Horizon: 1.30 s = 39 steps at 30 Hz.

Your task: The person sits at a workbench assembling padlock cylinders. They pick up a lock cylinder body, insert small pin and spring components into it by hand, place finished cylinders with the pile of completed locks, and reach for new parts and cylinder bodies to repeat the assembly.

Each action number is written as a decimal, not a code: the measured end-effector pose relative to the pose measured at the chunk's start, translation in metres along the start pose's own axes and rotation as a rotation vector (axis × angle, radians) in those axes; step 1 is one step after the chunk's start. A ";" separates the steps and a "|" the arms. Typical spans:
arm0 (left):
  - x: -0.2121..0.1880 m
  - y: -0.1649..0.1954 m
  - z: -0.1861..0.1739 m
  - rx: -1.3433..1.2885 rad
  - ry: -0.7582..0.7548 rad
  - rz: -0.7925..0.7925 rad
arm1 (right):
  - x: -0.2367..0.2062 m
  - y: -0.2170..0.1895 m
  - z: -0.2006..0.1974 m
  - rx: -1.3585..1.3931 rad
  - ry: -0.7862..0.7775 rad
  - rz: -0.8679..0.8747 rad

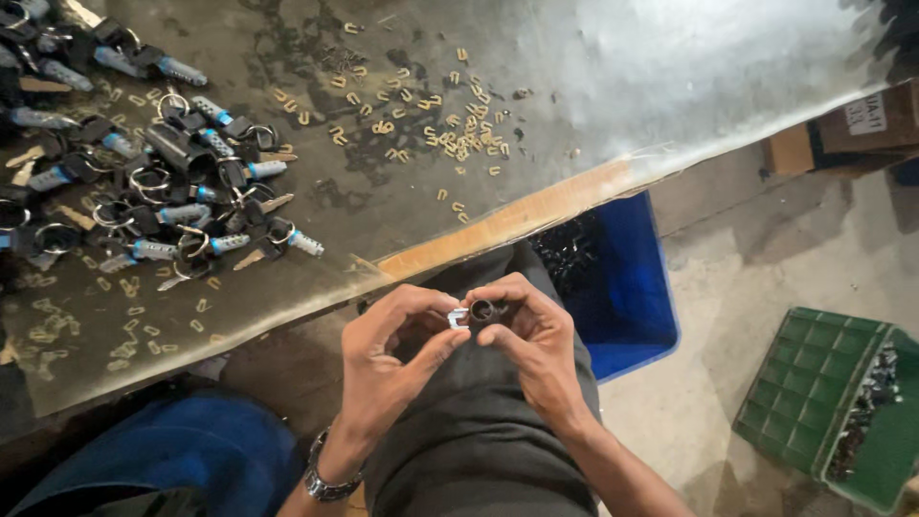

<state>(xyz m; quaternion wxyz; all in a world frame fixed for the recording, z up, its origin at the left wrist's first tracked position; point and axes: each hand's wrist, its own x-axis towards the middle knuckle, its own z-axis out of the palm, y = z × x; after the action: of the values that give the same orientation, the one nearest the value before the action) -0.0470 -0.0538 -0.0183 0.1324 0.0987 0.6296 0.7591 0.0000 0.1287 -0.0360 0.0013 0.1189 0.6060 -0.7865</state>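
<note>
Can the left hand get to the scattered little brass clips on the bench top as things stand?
Probably yes, once freed: the left hand is pinching a small silver piece against the dark cylinder. Nothing blocks the way over the bench edge to the brass clips.

A worn grey desk (613, 77) with a bare wooden front edge carries a heap of keyed lock cylinders (163, 182) at its left and scattered small brass clips (450, 124) mid-surface.

Two hands (469, 335), two crates (613, 278), one wristwatch (324, 479).
</note>
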 end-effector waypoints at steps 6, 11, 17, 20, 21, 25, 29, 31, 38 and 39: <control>0.010 0.003 0.007 0.146 -0.003 0.055 | 0.003 -0.008 -0.007 -0.099 -0.038 -0.029; 0.015 0.010 0.014 0.275 0.013 0.151 | 0.005 -0.018 -0.012 -0.287 -0.060 -0.096; 0.023 0.019 0.016 0.420 -0.091 0.156 | 0.006 -0.015 -0.019 -0.271 -0.015 -0.102; 0.026 0.024 0.024 0.518 -0.117 0.125 | 0.005 -0.010 -0.026 -0.399 0.021 -0.151; 0.027 0.025 0.028 0.557 -0.119 0.121 | 0.006 -0.008 -0.028 -0.417 0.042 -0.161; 0.028 0.029 0.047 0.617 -0.124 0.273 | 0.007 -0.005 -0.040 -0.232 0.101 -0.130; 0.021 0.034 0.048 0.612 -0.023 0.215 | 0.003 -0.006 -0.050 -0.179 0.079 -0.177; 0.019 0.038 0.035 0.678 0.152 0.288 | 0.003 -0.006 -0.054 -0.254 0.048 -0.276; 0.009 0.061 -0.036 1.066 0.534 0.294 | 0.003 -0.004 -0.060 -0.137 -0.026 -0.221; 0.010 0.060 -0.037 1.073 0.502 0.286 | 0.004 -0.005 -0.059 -0.145 -0.033 -0.217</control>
<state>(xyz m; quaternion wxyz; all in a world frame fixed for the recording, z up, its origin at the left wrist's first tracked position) -0.0725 -0.0957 0.0339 -0.1917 0.0531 0.9168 0.3463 0.0063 0.1873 -0.0460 -0.0651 0.0396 0.6705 -0.7380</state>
